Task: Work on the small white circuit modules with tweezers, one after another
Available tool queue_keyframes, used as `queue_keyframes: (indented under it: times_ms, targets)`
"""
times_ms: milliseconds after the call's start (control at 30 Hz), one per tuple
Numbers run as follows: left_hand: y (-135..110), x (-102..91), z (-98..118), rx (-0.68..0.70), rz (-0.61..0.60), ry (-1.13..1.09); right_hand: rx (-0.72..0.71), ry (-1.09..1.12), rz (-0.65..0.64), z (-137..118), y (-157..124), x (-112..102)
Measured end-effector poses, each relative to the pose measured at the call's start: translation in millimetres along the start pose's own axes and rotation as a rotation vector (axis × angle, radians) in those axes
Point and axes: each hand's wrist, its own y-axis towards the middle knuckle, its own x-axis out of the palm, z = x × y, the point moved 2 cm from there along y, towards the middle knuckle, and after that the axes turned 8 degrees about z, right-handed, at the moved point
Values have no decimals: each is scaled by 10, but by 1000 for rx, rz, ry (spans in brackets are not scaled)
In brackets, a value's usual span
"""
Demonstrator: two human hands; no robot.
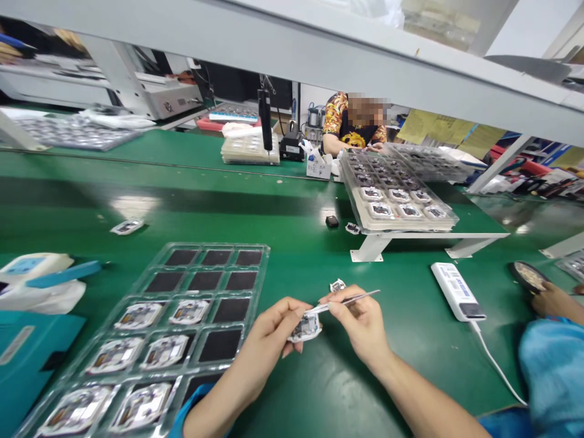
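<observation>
Between thumb and fingers, my left hand (278, 325) holds a small white-framed electronic housing (305, 328) with parts showing inside. My right hand (360, 322) is closed on a pair of tweezers (360, 297), whose tips point left to the top edge of the housing. Whether the tips touch a part cannot be made out. Just behind the hands lies another small electronic piece (337, 285) on the green table. Left of my left hand is a clear plastic tray (267, 261), with similar housings (166, 351) in several pockets and dark squares in others.
A raised stand (371, 248) bears stacked trays (401, 210) of housings at the back right. A white device (458, 292) with a cable lies at right, near a co-worker's sleeve (554, 365). A teal case (36, 359) is at left. Another person sits across, beneath a shelf beam (292, 55).
</observation>
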Motion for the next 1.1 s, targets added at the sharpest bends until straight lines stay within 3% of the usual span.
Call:
queue_keyframes:
  times_ms: [267, 533, 800, 1100]
  targets:
    - [-4, 5, -18, -30, 20, -3, -10, 29, -114, -34, -37, 8]
    - [-6, 2, -7, -43, 39, 18, -10, 113, -98, -14, -33, 32]
    - [4, 16, -8, -39, 56, 10, -88, 15, -103, -17, -44, 19]
    - [-8, -28, -33, -6, -9, 47, 4, 72, -42, 49, -4, 15]
